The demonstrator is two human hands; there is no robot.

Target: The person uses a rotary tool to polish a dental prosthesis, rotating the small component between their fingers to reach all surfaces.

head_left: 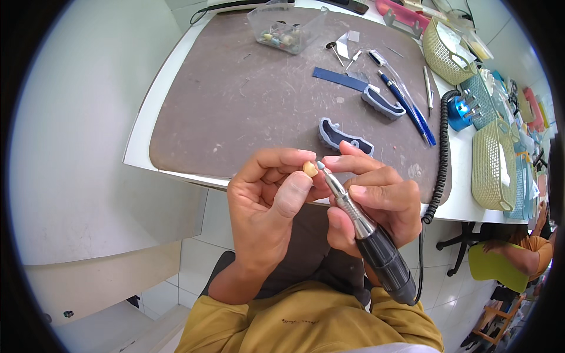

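Between the thumb and fingers of my left hand [265, 200] is a small cream-coloured dental crown [310, 169]. My right hand [379, 197] grips a rotary handpiece [356, 216], silver at the front and black at the back. Its small grey polishing tip [321, 165] points up and left, right beside the crown; whether they touch I cannot tell. Both hands meet just over the table's near edge. Beyond them lie two dark blue-grey dental model pieces [344, 137], [382, 103], both curved like a jaw arch.
A clear plastic box [288, 29] of small bits stands at the far side. Burs, a toothbrush [378, 57], blue pens [406, 106] and a blue strip [339, 78] lie on the brown mat [235, 100]. Woven baskets [491, 167], a blue bur stand [462, 112] and a coiled cord [440, 159] line the right.
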